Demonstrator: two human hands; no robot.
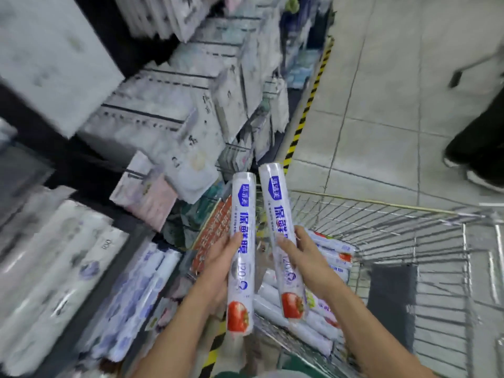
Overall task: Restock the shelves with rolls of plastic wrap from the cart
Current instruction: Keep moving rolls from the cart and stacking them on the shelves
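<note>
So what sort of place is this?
Likely a shop aisle: a wire metal shopping cart, stacked rows of white packaged goods, and a grey tiled floor edged with yellow-black hazard tape.

Yellow-and-black striped tape (307,105) runs along the grey tiled floor (395,77). A person's dark trouser leg (480,137) and white shoe (484,181) stand at right.
</note>
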